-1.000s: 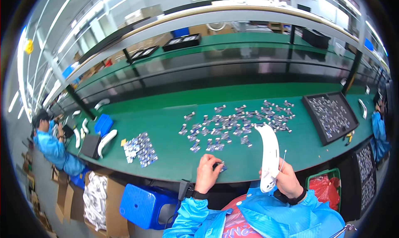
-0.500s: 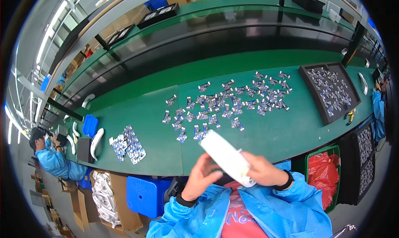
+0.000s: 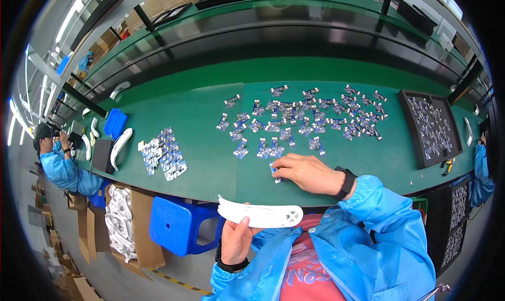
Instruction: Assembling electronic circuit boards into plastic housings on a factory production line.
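Observation:
My left hand (image 3: 235, 241) holds a long white curved plastic shell (image 3: 260, 215) flat in front of my chest, below the table edge. My right hand (image 3: 306, 172) reaches onto the green table (image 3: 210, 148) and its fingertips rest on a small blue circuit board (image 3: 276, 178) near the front edge. Several more small blue boards (image 3: 302, 117) lie scattered across the middle of the table beyond that hand.
A tight group of boards (image 3: 164, 153) lies at the left. A black tray of parts (image 3: 431, 126) sits at the right. A blue stool (image 3: 181, 226) and cardboard boxes with white shells (image 3: 122, 222) stand on the floor. Another person in blue (image 3: 60, 159) works at far left.
The white shell passed from in front of both hands to my left hand alone and lowered flat. My right hand let go and reached forward onto a board at the table's front edge.

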`<state>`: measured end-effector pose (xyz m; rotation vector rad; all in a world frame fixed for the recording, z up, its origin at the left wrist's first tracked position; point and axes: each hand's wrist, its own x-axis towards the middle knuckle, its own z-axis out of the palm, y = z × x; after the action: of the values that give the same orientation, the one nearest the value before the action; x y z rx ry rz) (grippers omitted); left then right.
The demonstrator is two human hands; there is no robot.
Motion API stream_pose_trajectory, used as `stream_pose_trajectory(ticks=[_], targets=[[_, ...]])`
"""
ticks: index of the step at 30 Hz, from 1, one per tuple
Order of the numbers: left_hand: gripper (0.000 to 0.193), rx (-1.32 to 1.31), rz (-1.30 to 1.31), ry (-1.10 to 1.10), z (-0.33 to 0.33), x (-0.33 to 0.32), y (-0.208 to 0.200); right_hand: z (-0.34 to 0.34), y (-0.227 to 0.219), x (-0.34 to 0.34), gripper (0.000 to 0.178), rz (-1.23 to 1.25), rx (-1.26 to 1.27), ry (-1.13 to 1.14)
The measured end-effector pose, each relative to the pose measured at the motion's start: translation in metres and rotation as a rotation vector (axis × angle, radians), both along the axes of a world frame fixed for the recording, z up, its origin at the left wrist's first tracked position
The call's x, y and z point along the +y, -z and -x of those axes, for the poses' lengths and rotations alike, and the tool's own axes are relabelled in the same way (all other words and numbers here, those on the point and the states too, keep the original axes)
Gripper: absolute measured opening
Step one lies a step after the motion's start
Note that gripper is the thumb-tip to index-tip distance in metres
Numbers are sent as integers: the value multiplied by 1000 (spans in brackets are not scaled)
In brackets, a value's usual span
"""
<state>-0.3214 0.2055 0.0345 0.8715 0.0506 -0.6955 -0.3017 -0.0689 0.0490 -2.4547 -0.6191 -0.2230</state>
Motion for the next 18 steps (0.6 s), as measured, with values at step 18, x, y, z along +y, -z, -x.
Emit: stream_pose_trajectory(ticks=[18], targets=[[24,-11,128,162,-17,-84,-13,44,-33,-10,21,-244,-125,270]])
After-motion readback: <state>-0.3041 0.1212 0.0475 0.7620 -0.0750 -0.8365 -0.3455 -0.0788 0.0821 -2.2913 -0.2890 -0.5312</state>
